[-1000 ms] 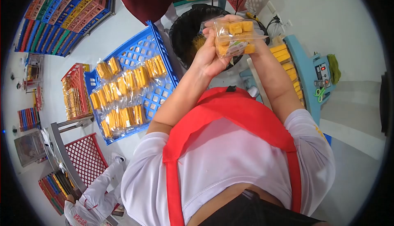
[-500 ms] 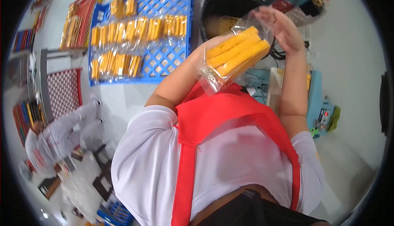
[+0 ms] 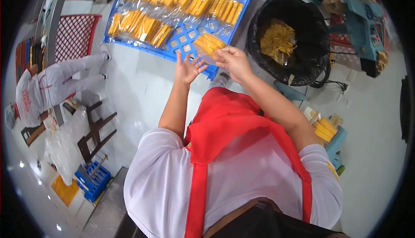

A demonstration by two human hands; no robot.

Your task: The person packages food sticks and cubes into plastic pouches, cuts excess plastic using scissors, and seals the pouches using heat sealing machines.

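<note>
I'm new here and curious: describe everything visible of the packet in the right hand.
The packet looks like clear plastic, with several yellow sticks lying side by side inside. It slants over the near corner of the blue crate, gripped at one edge by the right hand. Whether it touches the crate is unclear.

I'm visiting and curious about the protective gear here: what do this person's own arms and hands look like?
The left hand and right hand are bare, without gloves; no watch or bracelet shows. The left sleeve and right sleeve are short, loose and white. A yellow marking, too small to read, is on the right one.
</note>
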